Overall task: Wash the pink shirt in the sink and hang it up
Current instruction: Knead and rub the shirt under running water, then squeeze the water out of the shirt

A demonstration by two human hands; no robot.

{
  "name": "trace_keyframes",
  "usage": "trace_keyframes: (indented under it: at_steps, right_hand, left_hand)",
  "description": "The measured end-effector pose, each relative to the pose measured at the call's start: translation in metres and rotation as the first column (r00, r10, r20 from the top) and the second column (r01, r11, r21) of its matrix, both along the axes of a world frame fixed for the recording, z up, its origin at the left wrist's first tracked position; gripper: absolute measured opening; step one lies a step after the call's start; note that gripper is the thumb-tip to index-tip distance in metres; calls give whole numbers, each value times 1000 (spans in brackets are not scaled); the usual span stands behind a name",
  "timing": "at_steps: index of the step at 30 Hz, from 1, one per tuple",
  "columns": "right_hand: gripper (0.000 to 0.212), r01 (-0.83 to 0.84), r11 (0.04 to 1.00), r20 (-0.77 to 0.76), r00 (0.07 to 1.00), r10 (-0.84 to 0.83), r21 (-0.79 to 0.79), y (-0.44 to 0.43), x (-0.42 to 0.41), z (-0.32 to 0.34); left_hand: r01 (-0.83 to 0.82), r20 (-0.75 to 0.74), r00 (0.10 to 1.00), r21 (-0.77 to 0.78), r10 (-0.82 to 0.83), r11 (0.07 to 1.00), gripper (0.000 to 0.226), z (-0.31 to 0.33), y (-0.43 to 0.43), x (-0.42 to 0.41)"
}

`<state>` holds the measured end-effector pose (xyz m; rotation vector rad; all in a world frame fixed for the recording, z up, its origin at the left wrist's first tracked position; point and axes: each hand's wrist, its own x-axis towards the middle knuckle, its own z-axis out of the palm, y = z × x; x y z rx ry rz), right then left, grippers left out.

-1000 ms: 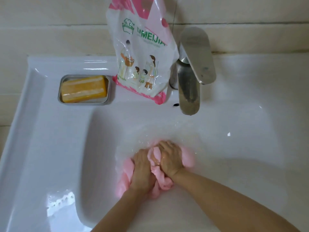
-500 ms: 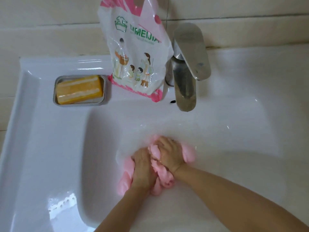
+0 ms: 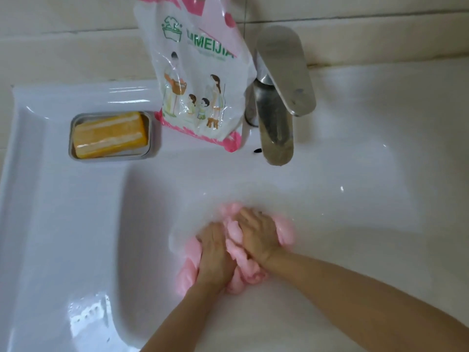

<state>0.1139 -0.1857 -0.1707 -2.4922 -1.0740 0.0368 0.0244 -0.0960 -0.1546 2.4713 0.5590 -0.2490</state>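
Note:
The pink shirt lies bunched up and wet in the basin of the white sink, under cloudy water. My left hand grips the left part of the bundle with curled fingers. My right hand grips the right part, fingers curled over the cloth. Both hands sit close together, knuckles up, and most of the shirt is hidden beneath them.
A steel faucet stands at the back, with no water running from it. A plastic bag of washing powder leans beside it. An orange soap bar lies in a metal dish on the left ledge. Tiled wall behind.
Both hands keep kneading the shirt in the same spot; my right hand has slid slightly forward over the bundle. The camera has shifted a little.

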Motion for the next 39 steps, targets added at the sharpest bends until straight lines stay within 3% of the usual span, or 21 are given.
trace_keyframes:
  at_steps: [2,4,7,10,12,17,20,23,34,39]
  right_hand:
    - [22,28,988,-60,997,-37,-149,15,24,-6]
    - [23,8,956,-189,980,-66,-292,25,35,3]
    - [23,200,953,-387,879,-277,-228,23,31,21]
    - [38,452,855,-444,732,-518,-253,0,23,38]
    - [41,437,824,-448,694,-564,-361,-19,13,41]
    - [32,371,834,-475,694,-541,-408,-38,-5,50]
    - [29,347,828,-505,666,-548,-441,-34,-2,47]
    - [28,318,839,-533,659,-530,-442,-28,3,46]
    - [31,272,856,-581,641,-501,-439,-32,6,52]
    - [36,49,875,-540,770,-340,-481,-48,0,69]
  left_hand:
    - [-56,-75,995,47,59,997,28,1,5,9]
    - [-36,-55,998,24,37,999,35,9,3,11]
    - [129,-62,991,170,-120,977,37,15,7,8]
    - [129,-78,991,249,-113,960,31,26,10,-1]
    - [123,-5,992,300,-128,946,34,34,5,-10]
    - [20,-137,991,227,12,974,58,40,-7,-23]
    - [1,-337,940,147,49,989,65,50,-9,-19]
    - [-24,-313,947,148,70,989,53,49,-9,-20]
    - [-92,-311,940,161,139,983,52,61,-17,-19]
    - [75,-467,884,122,-9,990,54,78,-11,-13]
